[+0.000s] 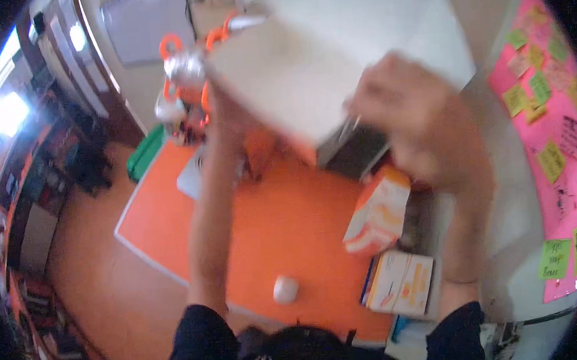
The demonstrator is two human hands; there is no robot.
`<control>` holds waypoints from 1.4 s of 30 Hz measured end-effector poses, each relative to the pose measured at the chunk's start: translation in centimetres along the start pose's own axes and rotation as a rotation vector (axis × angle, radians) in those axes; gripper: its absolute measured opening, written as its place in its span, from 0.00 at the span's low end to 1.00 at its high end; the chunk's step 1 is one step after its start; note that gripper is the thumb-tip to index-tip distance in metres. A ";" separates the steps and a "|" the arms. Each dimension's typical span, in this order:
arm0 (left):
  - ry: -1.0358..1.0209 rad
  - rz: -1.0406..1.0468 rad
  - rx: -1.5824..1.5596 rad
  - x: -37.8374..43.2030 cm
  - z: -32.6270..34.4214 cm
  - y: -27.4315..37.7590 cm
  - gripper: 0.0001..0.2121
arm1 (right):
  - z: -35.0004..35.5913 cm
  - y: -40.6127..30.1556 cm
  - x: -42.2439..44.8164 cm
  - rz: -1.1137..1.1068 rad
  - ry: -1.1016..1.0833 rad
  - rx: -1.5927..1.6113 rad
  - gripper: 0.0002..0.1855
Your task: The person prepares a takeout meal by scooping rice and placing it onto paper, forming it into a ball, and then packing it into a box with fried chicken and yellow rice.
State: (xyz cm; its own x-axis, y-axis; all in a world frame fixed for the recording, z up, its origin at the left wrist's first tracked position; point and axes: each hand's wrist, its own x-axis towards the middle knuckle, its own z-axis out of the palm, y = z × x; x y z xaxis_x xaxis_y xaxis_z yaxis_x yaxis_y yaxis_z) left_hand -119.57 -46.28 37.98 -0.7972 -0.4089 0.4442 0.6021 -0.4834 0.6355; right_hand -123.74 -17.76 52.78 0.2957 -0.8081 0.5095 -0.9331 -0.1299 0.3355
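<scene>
A large white folded sheet or panel (286,75), blurred, is raised in front of me above the far part of an orange tabletop (281,215). My left hand (228,104) is at its left edge, gripping it there, with the fingers mostly hidden behind it. On the other side, my right hand (404,106) has curled fingers close to the panel's lower right part. Something thin and shiny shows by those fingertips, too blurred to name. Below the right hand sits a dark box-like object (354,150), partly covered by the panel and hand.
An orange and white packet (379,219) and a white and orange box (401,282) line the right side. Near me is a small white rounded object (286,289). Silvery items with orange rings (185,69) and a green bin (146,152) stand far left. Sticky notes cover pink paper (558,161).
</scene>
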 end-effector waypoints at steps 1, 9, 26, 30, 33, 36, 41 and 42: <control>0.078 -0.047 0.107 -3.3 -3.3 1.8 0.32 | 3.0 -3.0 -1.2 -0.018 -0.020 0.081 0.11; 0.742 -0.637 0.837 -27.9 -7.6 8.8 0.23 | 20.6 -19.2 -10.2 0.373 0.038 0.456 0.13; 1.540 -0.011 0.808 -71.7 -13.1 27.8 0.25 | 32.2 -47.3 5.8 1.319 -0.502 2.033 0.27; 1.507 0.475 0.885 -81.7 -19.8 30.8 0.21 | 25.7 -66.4 28.3 0.561 -0.784 2.386 0.29; 1.507 0.472 0.658 -86.8 -22.7 34.8 0.23 | 28.1 -79.3 36.6 -0.243 -0.492 1.379 0.31; 1.540 0.599 0.407 -91.1 -24.1 41.7 0.24 | 29.3 -93.8 41.4 -0.317 -0.641 1.182 0.33; 1.709 0.972 0.110 -104.1 -29.9 53.7 0.25 | 28.5 -113.6 51.3 -0.846 -0.515 1.003 0.31; 1.688 1.027 0.053 -106.1 -29.5 56.3 0.25 | 27.2 -115.9 53.8 -0.857 -0.589 1.062 0.31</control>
State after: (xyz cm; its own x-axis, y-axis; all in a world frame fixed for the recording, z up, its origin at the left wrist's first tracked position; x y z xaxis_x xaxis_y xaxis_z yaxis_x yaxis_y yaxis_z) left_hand 0.24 -52.96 7.99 0.6551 -0.6772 -0.3349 0.7009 0.3794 0.6040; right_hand -5.32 -61.83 19.73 0.9376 -0.3476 -0.0127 -0.3083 -0.8135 -0.4931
